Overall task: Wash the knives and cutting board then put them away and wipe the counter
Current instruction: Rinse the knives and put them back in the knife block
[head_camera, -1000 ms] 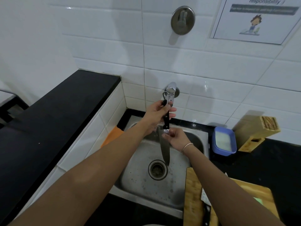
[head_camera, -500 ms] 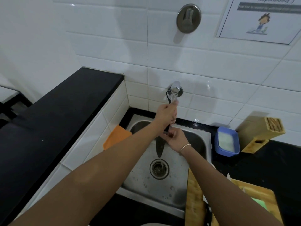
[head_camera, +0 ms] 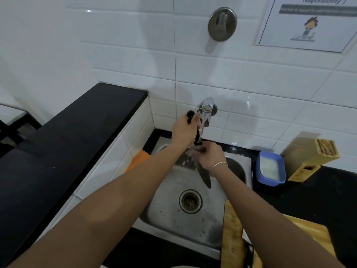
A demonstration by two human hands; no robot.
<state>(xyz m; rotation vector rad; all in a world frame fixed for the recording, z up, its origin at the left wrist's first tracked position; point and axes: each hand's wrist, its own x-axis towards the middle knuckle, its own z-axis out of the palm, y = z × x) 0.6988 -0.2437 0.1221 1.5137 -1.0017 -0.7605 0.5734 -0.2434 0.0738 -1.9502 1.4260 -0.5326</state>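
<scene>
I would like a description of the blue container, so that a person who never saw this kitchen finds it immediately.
Start at the steel sink set in the black counter below the wall tap. Directly right of the sink's back corner, against the tiled wall, stands a small blue container with something whitish inside. It is the only blue thing there; its right neighbour is a tilted wooden knife block.
</scene>
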